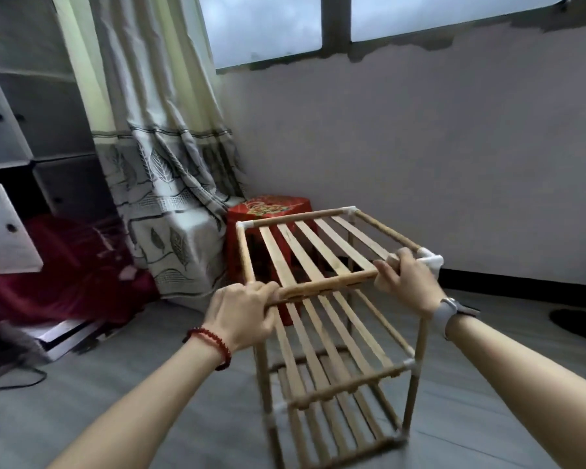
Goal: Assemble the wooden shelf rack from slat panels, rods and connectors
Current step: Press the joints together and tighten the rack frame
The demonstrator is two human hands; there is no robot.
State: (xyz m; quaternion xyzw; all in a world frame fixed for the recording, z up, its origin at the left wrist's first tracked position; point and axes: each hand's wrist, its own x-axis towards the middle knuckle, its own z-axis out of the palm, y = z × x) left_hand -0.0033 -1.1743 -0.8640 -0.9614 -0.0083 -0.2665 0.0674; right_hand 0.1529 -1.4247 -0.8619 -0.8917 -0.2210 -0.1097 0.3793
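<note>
A three-tier wooden shelf rack [322,333] stands upright on the grey floor, with slat panels at top, middle and bottom joined by rods and white connectors. My left hand [242,314] grips the near rail of the top slat panel [318,252] at its left end, covering that corner. My right hand [405,282] grips the same rail at its right end, beside the white corner connector [432,262]. The lower tiers look blurred.
A red plastic stool [268,211] stands right behind the rack against the wall. A patterned curtain [170,181] hangs to the left, with grey cube cabinets [31,113] and dark red fabric [65,265] further left. A dark object [579,324] lies at right.
</note>
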